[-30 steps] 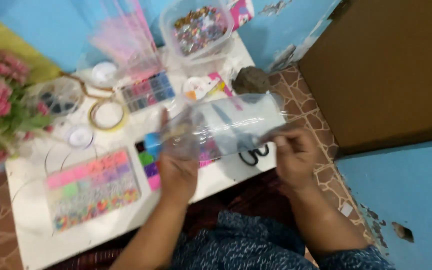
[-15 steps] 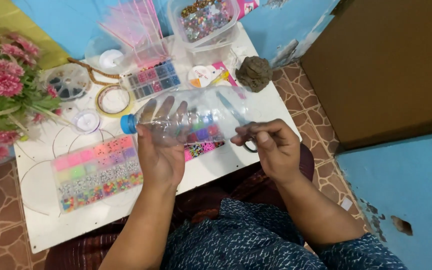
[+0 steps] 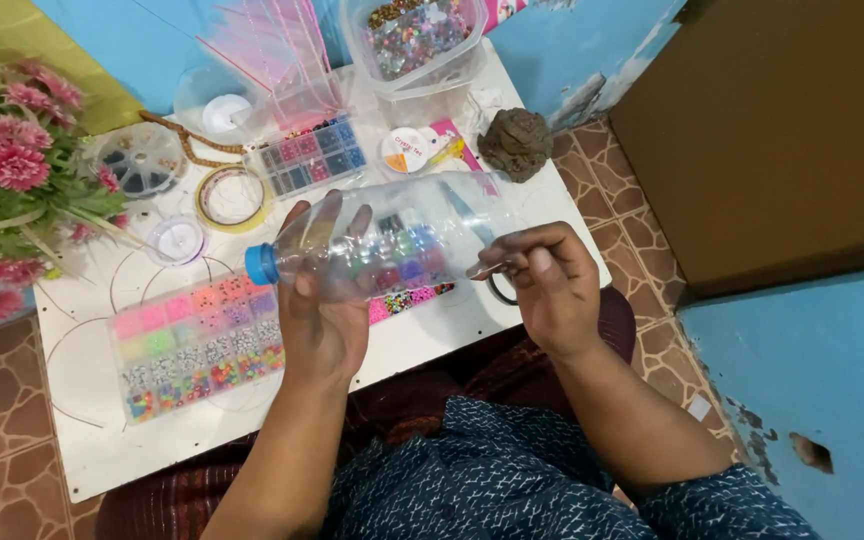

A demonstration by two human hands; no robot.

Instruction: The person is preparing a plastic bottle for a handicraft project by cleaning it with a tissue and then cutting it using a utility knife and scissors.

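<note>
My left hand [image 3: 324, 320] grips a clear plastic bottle [image 3: 392, 245] with a blue cap [image 3: 260, 264], held sideways above the white table [image 3: 92, 440], cap pointing left. My right hand [image 3: 544, 285] pinches the cut bottom edge of the bottle with closed fingers. A bead box [image 3: 414, 296] shows through and below the clear plastic. Black scissors [image 3: 497, 292] lie partly hidden under my right hand.
A long box of coloured beads [image 3: 197, 345] lies at the left. Farther back stand a small compartment box [image 3: 312, 158], a tape roll [image 3: 230, 197], a tub of beads [image 3: 420, 35], clear bags [image 3: 282, 55], thread spools [image 3: 412, 150], a brown lump [image 3: 516, 142]. Pink flowers [image 3: 12, 170] are at the far left.
The bottle has been raised and turned more level, its cap now pointing left. My right hand has moved onto its cut end. The view has shifted slightly.
</note>
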